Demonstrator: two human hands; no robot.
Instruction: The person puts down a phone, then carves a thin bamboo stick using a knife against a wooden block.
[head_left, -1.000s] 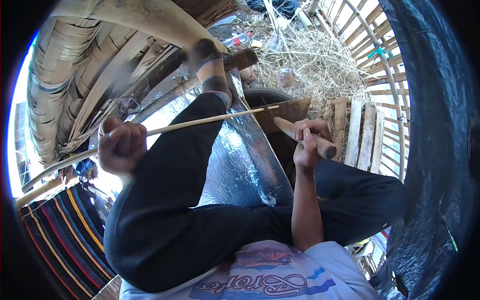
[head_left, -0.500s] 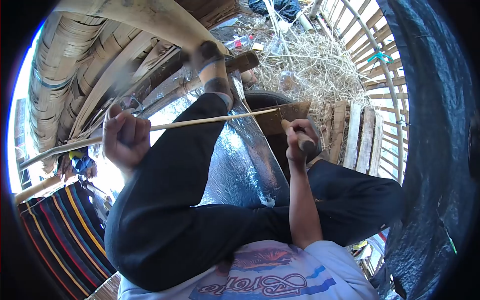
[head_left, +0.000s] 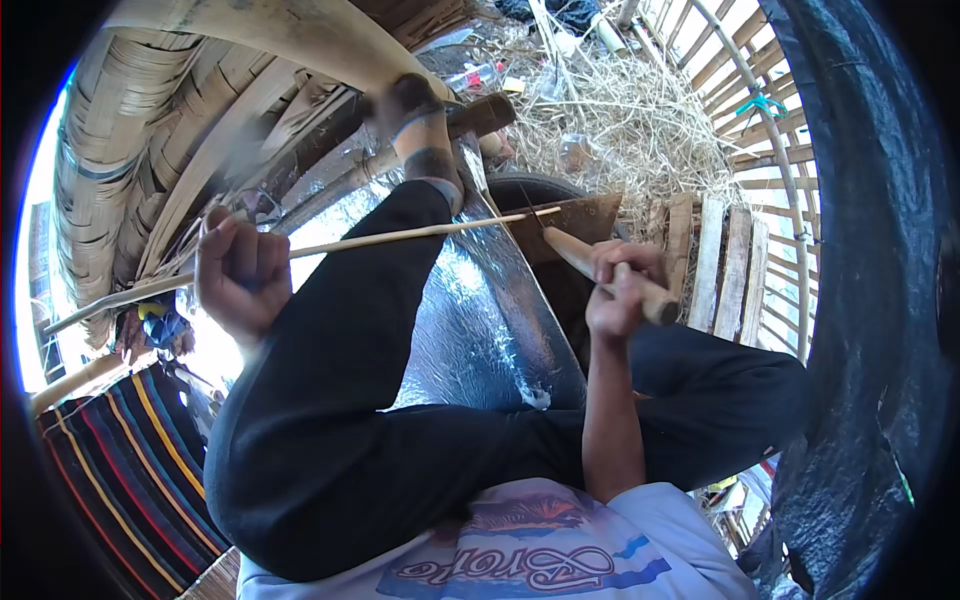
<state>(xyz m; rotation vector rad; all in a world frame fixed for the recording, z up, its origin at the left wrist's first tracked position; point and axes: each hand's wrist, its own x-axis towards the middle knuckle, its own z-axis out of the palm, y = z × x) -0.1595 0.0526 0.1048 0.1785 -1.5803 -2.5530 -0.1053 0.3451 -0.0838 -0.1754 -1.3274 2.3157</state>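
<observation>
My left hand is closed around a long thin pale stick, which slants across my raised knee to the right. In my right hand, the fingers wrap round the pale wooden handle of a knife. Its thin dark blade points up and away from me, crossing the stick close to the far right end. Whether the edge touches the stick, I cannot tell. Under that end lies a flat brown piece, over a dark round rim.
A shiny dark sheet spreads between my legs. Dry straw covers the ground ahead, beside upright wooden slats. A bamboo lattice and dark plastic sheeting stand at right. Striped cloth lies at left.
My right hand has moved right and slightly down with the knife, and its blade now shows across the stick. My left hand has shifted slightly left with the stick.
</observation>
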